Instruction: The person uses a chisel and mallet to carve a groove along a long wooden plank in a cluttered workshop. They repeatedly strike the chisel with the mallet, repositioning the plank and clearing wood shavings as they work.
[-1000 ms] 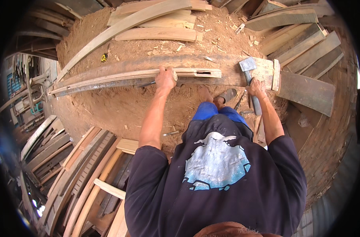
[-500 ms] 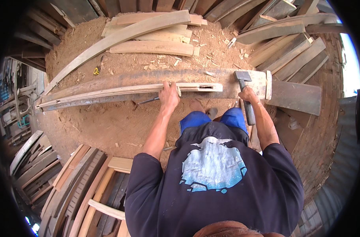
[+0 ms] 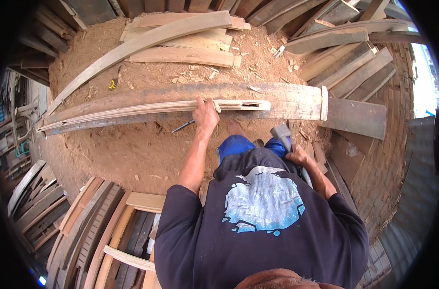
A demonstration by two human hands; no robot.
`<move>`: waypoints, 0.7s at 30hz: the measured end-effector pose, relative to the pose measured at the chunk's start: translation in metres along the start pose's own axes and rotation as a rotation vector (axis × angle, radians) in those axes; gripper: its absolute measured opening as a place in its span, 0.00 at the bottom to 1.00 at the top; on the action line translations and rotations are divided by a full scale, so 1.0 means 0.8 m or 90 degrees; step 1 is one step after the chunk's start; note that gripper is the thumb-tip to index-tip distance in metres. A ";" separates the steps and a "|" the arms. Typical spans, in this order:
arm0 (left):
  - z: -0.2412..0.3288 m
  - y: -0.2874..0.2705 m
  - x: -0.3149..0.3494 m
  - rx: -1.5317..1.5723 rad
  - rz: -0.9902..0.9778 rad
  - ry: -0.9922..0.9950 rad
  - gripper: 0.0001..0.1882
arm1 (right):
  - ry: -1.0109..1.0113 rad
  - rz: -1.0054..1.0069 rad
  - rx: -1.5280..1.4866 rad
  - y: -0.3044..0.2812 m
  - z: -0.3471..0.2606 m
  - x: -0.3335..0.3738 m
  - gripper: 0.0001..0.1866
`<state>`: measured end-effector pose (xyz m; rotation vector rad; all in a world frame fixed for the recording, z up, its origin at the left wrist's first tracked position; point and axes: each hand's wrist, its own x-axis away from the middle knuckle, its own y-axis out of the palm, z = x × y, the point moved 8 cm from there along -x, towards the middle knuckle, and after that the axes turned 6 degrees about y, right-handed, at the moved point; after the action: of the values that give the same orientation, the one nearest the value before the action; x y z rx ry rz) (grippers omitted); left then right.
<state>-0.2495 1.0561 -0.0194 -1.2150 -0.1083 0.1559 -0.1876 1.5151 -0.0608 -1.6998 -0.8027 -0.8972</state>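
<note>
A long curved timber beam (image 3: 287, 98) lies across the sawdust ground in front of me, with a pale strip (image 3: 133, 110) split away along its near edge. My left hand (image 3: 205, 114) grips that strip near its right end. A thin dark chisel (image 3: 182, 126) lies on the ground just left of that hand. My right hand (image 3: 299, 156) is closed on the handle of a hatchet (image 3: 280, 133), its grey head held low by my right knee, short of the beam.
Several pale curved planks (image 3: 181, 29) lie stacked beyond the beam. Dark boards (image 3: 354, 62) fan out at the right. More planks and frames (image 3: 84, 226) are piled at my lower left. Wood chips and sawdust (image 3: 133, 154) cover the ground. A small yellow object (image 3: 112, 85) lies far left.
My right hand has drawn the hatchet back from the beam's right end down to my knee. My left hand stays on the split strip.
</note>
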 end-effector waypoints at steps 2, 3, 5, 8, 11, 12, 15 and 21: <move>0.000 -0.001 -0.002 -0.013 -0.027 -0.005 0.11 | -0.013 0.020 0.080 0.029 -0.011 0.024 0.26; -0.001 -0.001 -0.001 -0.013 -0.028 -0.009 0.11 | -0.006 0.001 0.124 0.032 -0.017 0.025 0.25; -0.003 0.000 -0.001 0.003 -0.040 -0.007 0.11 | 0.004 -0.051 0.162 0.035 -0.024 0.022 0.23; -0.001 -0.002 -0.003 0.004 -0.046 -0.008 0.11 | -0.007 -0.115 0.129 0.035 -0.031 0.025 0.22; -0.001 -0.004 -0.002 0.018 -0.053 -0.027 0.12 | -0.067 -0.080 0.041 0.008 -0.053 0.055 0.22; -0.003 -0.003 0.000 0.027 -0.059 -0.036 0.13 | -0.103 -0.048 0.004 -0.011 -0.074 0.075 0.22; -0.005 0.003 0.006 0.061 -0.059 -0.039 0.19 | -0.069 -0.033 -0.070 -0.033 -0.070 0.097 0.22; -0.027 0.038 0.018 0.080 -0.067 -0.013 0.24 | -0.067 0.191 -0.152 -0.177 -0.151 0.165 0.15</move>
<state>-0.2339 1.0487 -0.0557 -1.0794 -0.1777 0.0827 -0.2637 1.4497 0.1440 -2.0263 -0.5037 -0.7222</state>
